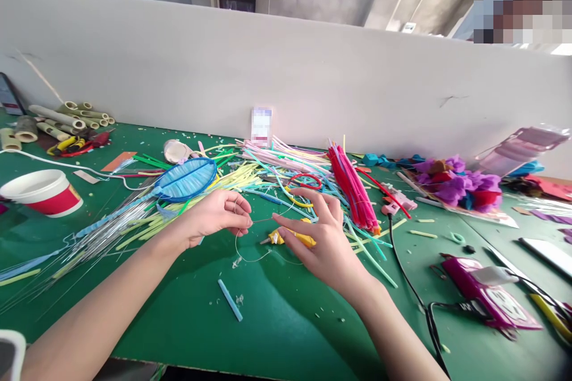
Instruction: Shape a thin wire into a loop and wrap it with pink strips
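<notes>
My left hand is closed in a pinch on a thin wire, which spans the small gap to my right hand and hangs in a loose loop below. My right hand has its fingers apart, with index fingertip and thumb beside the wire's other end; whether they touch it is hard to tell. Behind the right fingers lies a yellow tool with a narrow tip, partly hidden. A blue leaf-shaped piece with a dark rim and a long wrapped stem rests left of my left hand. On the table in front is a short blue strip.
Pipe cleaners in a pink-red bundle and loose pale strips cover the table's back. A paper cup and bamboo pieces stand left. Right are a pink glue gun, purple flowers and a power strip with cords.
</notes>
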A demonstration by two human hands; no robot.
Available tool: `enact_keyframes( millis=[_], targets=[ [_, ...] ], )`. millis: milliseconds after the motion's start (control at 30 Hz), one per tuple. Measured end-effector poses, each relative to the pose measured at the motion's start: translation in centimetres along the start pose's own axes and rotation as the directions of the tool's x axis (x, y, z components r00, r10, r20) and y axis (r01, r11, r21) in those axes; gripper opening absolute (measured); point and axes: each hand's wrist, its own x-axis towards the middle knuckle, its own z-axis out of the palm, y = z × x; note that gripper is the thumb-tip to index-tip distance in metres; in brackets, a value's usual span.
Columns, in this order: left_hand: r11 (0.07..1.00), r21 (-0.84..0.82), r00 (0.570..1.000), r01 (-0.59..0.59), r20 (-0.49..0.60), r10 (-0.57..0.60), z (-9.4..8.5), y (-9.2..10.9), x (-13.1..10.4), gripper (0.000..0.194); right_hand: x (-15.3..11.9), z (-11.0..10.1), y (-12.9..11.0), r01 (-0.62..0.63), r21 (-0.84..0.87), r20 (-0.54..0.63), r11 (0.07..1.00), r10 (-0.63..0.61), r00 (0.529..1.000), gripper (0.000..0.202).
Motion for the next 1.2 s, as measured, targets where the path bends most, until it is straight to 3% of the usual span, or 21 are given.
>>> enact_keyframes(
  millis=[167, 267, 433, 533, 600, 667, 733, 800, 833, 967, 1200],
  targets=[
    [1.000, 0.006, 1.000, -0.006, 0.005, 0.006, -0.1, 0.1, 0.0, 0.027, 0.0, -0.4, -0.3, 0.153, -0.183, 0.031, 0.971, -0.150, 0.988, 0.025],
    [1.000, 0.006, 1.000, 0.009, 0.008, -0.009, -0.2, 0.3, -0.1, 0.027, 0.1, -0.7, -0.2, 0.204, -0.185, 0.066, 0.961, -0.195, 0.979, 0.026],
    [0.999, -0.047, 1.000, 0.014, 0.029, -0.013, -0.6, 1.0, -0.5, 0.030, -0.1, -1.7, 0.6, 0.041, 0.119, 0.023, 0.992, -0.044, 0.999, 0.026],
    [0.999, -0.035, 1.000, -0.006, 0.016, 0.006, -0.7, 1.3, -0.6, 0.029, 0.0, -2.4, 1.0, -0.128, 0.341, -0.073, 0.931, 0.162, 0.984, 0.022],
    [0.999, -0.007, 0.999, -0.032, 0.006, 0.032, -0.6, 1.4, -0.7, 0.028, 0.4, -2.7, 1.2, -0.307, 0.514, -0.019, 0.801, 0.368, 0.930, 0.026],
    [0.998, 0.024, 0.999, -0.054, 0.009, 0.054, -0.4, 1.5, -0.8, 0.027, 1.0, -2.7, 1.5, -0.522, 0.616, 0.228, 0.590, 0.501, 0.835, 0.033],
    [0.996, 0.054, 0.997, -0.074, 0.015, 0.074, -0.1, 1.4, -1.0, 0.027, 1.5, -2.3, 1.6, -0.700, 0.605, 0.499, 0.379, 0.505, 0.704, 0.039],
    [0.992, 0.082, 0.996, -0.092, 0.016, 0.091, 0.3, 1.3, -1.1, 0.026, 1.9, -1.6, 1.5, -0.799, 0.567, 0.665, 0.202, 0.460, 0.588, 0.042],
    [0.990, 0.096, 0.995, -0.102, 0.014, 0.101, 0.4, 1.3, -1.1, 0.025, 2.0, -1.1, 1.3, -0.820, 0.558, 0.712, 0.127, 0.433, 0.552, 0.043],
    [0.982, 0.144, 0.992, -0.124, 0.020, 0.122, 0.7, 0.9, -1.1, 0.025, 2.1, 0.5, 0.4, -0.841, 0.540, 0.797, -0.033, 0.340, 0.499, 0.038],
    [0.977, 0.178, 0.993, -0.114, 0.010, 0.114, 0.6, 0.7, -1.1, 0.024, 2.2, 1.0, 0.1, -0.850, 0.525, 0.809, -0.023, 0.323, 0.491, 0.030]
  ],
)
